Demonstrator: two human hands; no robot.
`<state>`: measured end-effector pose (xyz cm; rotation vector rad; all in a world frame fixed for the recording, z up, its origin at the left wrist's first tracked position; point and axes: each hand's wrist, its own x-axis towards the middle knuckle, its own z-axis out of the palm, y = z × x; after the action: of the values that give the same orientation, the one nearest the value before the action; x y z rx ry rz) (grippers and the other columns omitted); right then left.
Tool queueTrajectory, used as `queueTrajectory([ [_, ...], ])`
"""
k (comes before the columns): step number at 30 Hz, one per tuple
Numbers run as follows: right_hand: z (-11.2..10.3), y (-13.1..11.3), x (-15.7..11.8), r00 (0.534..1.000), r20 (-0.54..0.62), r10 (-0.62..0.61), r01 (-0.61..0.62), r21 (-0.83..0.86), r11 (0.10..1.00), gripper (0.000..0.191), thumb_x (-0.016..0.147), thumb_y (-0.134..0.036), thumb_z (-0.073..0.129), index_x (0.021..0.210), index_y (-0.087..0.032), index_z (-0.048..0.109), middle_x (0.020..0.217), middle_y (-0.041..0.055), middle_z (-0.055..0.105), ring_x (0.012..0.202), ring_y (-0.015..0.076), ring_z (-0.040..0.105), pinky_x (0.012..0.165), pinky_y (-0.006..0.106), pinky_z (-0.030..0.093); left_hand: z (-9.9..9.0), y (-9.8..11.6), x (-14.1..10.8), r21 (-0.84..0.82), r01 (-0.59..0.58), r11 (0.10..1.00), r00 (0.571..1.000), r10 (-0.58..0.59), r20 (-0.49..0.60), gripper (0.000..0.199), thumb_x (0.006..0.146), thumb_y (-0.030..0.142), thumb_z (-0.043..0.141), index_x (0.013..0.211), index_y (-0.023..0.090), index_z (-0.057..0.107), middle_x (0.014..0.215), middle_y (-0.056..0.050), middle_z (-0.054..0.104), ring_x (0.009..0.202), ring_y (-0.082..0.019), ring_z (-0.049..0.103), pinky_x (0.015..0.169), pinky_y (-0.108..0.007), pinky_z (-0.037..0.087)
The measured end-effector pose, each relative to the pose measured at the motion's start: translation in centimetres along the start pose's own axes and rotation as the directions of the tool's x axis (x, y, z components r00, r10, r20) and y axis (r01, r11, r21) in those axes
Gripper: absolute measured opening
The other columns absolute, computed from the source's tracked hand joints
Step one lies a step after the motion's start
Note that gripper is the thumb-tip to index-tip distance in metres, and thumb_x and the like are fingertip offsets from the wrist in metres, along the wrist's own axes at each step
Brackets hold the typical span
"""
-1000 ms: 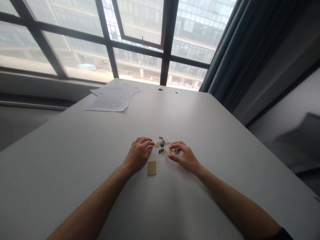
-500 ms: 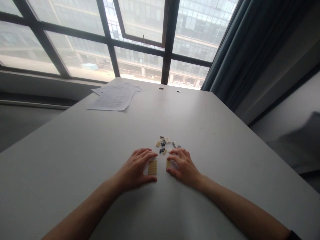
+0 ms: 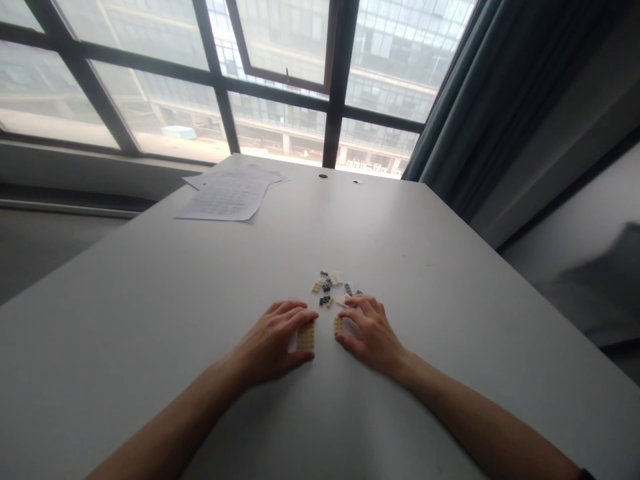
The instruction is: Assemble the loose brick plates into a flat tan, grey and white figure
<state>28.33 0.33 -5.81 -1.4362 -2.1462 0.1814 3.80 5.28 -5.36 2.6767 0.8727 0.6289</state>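
A larger tan studded building plate [image 3: 306,337] lies flat on the table between the thumb and forefinger of my left hand [image 3: 273,340]. The forefinger covers its far edge and the thumb lies along its near edge. Across a small gap, my right hand [image 3: 373,331] pinches a narrower tan building plate [image 3: 339,326] at its far and near ends. Part of that plate may be hidden by the fingers. Just beyond the hands are loose small bricks: a black piece [image 3: 325,301], a yellow piece [image 3: 316,287], and white pieces [image 3: 334,279]. Grey pieces [image 3: 349,289] sit by my right fingertips.
The white table [image 3: 210,287] reaches to a large window [image 3: 280,127]. Printed sheets of paper [image 3: 225,197] lie at its far left. Two small round holes, one a dark hole [image 3: 323,177], are near the far edge. A dark curtain [image 3: 450,120] hangs at the right.
My left fingers and thumb have closed in on the larger tan plate, the forefinger now over its far edge. My right hand and its plate have shifted very slightly right.
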Motion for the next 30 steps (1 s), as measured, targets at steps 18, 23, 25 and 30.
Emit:
queueTrajectory([
  [18, -0.4, -0.5, 2.1, 0.980, -0.135, 0.148, -0.151, -0.012, 0.988, 0.041, 0.075, -0.033, 0.068, 0.113, -0.021, 0.059, 0.121, 0.0100, 0.055, 0.114, 0.0268, 0.045, 0.099, 0.043, 0.033, -0.2, 0.4, 0.1, -0.041, -0.014, 0.999, 1.000, 0.014, -0.006, 0.045, 0.073, 0.029, 0.067, 0.116, 0.022, 0.055, 0.115, -0.008, 0.062, 0.110, -0.024, 0.054, 0.098, -0.040, 0.040],
  [23, 1.5, -1.2, 6.3, 0.984, -0.093, 0.149, -0.153, -0.037, 0.988, 0.033, 0.076, -0.036, 0.068, 0.106, -0.022, 0.065, 0.122, 0.0092, 0.055, 0.115, 0.0275, 0.044, 0.097, 0.045, 0.033, -0.5, 0.5, 0.0, -0.052, -0.013, 0.999, 1.000, 0.013, -0.007, 0.045, 0.073, 0.028, 0.066, 0.115, 0.022, 0.054, 0.115, -0.009, 0.062, 0.109, -0.025, 0.054, 0.097, -0.040, 0.040],
  [25, 2.3, -1.3, 7.6, 0.990, -0.039, 0.136, -0.138, -0.066, 0.988, 0.029, 0.077, -0.035, 0.067, 0.103, -0.022, 0.066, 0.121, 0.0093, 0.056, 0.115, 0.0276, 0.043, 0.097, 0.045, 0.033, -0.5, 0.5, 0.0, -0.061, -0.015, 0.998, 1.000, 0.015, -0.006, 0.043, 0.073, 0.027, 0.066, 0.114, 0.022, 0.055, 0.115, -0.009, 0.062, 0.109, -0.025, 0.054, 0.097, -0.041, 0.040],
  [30, 3.3, -1.5, 9.2, 0.991, 0.012, 0.136, -0.134, -0.121, 0.984, 0.016, 0.081, -0.030, 0.062, 0.092, -0.020, 0.069, 0.114, 0.0094, 0.059, 0.114, 0.0267, 0.044, 0.096, 0.044, 0.032, -0.5, 0.5, 0.1, -0.080, -0.007, 0.997, 1.000, 0.007, -0.003, 0.047, 0.071, 0.027, 0.067, 0.116, 0.022, 0.053, 0.115, -0.009, 0.061, 0.110, -0.025, 0.054, 0.098, -0.041, 0.040],
])
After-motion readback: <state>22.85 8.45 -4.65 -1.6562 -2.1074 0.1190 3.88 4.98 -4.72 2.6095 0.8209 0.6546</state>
